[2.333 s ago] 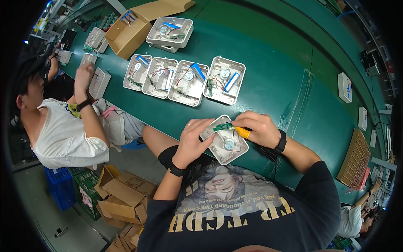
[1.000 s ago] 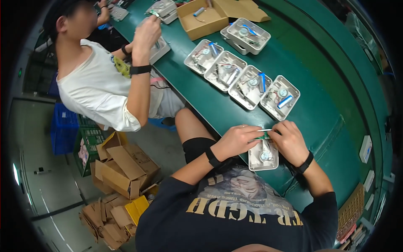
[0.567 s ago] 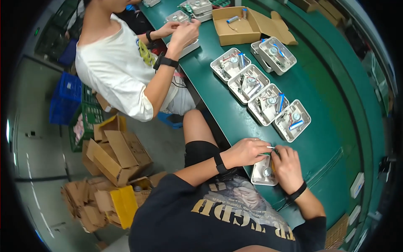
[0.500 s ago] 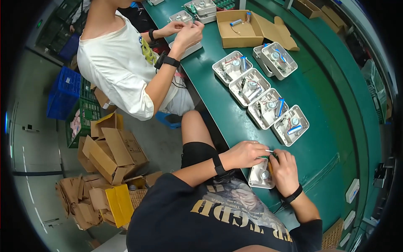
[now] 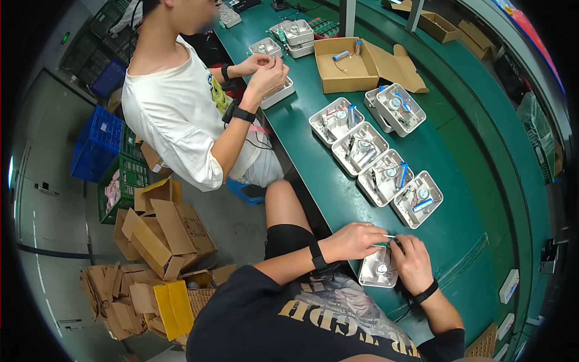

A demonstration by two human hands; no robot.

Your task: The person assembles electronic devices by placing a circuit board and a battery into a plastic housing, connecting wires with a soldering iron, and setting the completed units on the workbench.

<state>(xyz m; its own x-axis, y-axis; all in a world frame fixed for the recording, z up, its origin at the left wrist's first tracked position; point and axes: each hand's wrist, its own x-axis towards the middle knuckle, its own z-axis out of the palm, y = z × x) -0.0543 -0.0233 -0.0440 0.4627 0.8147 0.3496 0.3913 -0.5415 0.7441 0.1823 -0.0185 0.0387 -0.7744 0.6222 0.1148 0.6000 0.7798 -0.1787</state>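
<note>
Right at the table's near edge sits a white plastic housing (image 5: 370, 276), with a round metallic-looking part inside. My left hand (image 5: 354, 242) is closed at the housing's far end, fingertips pinched at a thin white stick-like piece (image 5: 389, 236). Facing it, my right hand (image 5: 412, 260) curls over the housing's right side, thumb and fingers closed by the tip of that piece. Between the hands a bit of green circuit board (image 5: 382, 244) shows. What my right fingers grip is hidden.
Several open white housings (image 5: 386, 178) with wires and blue cylindrical cells line the green table (image 5: 295, 136). Beyond them are two stacked housings (image 5: 405, 114) and an open cardboard box (image 5: 347, 75). A co-worker (image 5: 175, 114) works at the left; cartons (image 5: 172, 232) cover the floor.
The view has tilted, so the table and everything on it sit lower in the picture. My hands keep nearly the same hold over the housing. The co-worker's hands remain close together.
</note>
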